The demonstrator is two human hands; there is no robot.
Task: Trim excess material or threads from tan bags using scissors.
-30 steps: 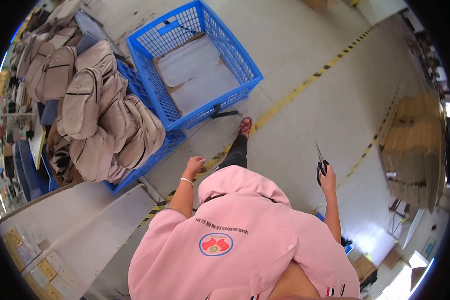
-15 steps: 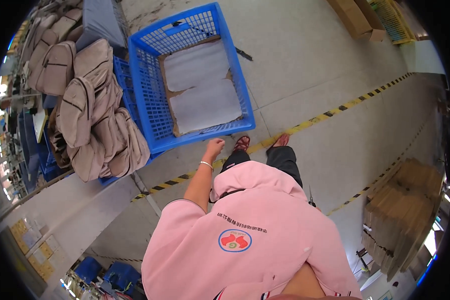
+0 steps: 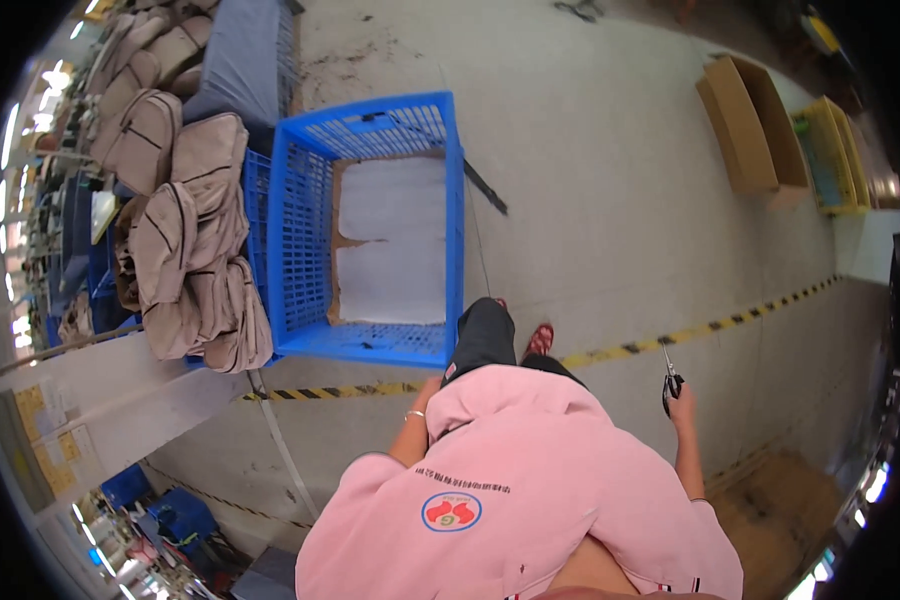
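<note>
at the far left, yellow-and-white cards [image 3: 55, 432] are fixed to a long, pale panel [image 3: 130, 410]; below it, blue plastic tubs [image 3: 180, 512] stand on the floor. next comes a loose heap of beige fabric backpacks with dark zips [image 3: 163, 235], piled one over another, with a grey cloth-covered block [image 3: 242, 62] beyond it. just right of the heap stands a large rectangular blue plastic crate with lattice walls [image 3: 302, 225]. its bottom is lined with a torn white sheet [image 3: 390, 275], brown cardboard showing along the edges.

the left hand [image 3: 431, 387], with a pale bracelet [image 3: 414, 414] at its wrist, is just beside the crate's near rim; the person's short-sleeved pink top [image 3: 510, 440] partly hides it, so i cannot tell whether its fingers are spread or curled, or whether it touches the crate. a flat black strip [image 3: 486, 188] lies on the floor by the crate's right side. past the dark trousers and a red sandal [image 3: 540, 340], the right hand [image 3: 682, 404] is closed around the handles of black-handled metal scissors [image 3: 671, 382]; they are held out to the person's right, blades pointing away from the body, over the grey floor by a yellow-and-black striped tape line [image 3: 745, 319]. farther right are an open brown cardboard box [image 3: 738, 130] and a yellow plastic crate [image 3: 828, 150].
</note>
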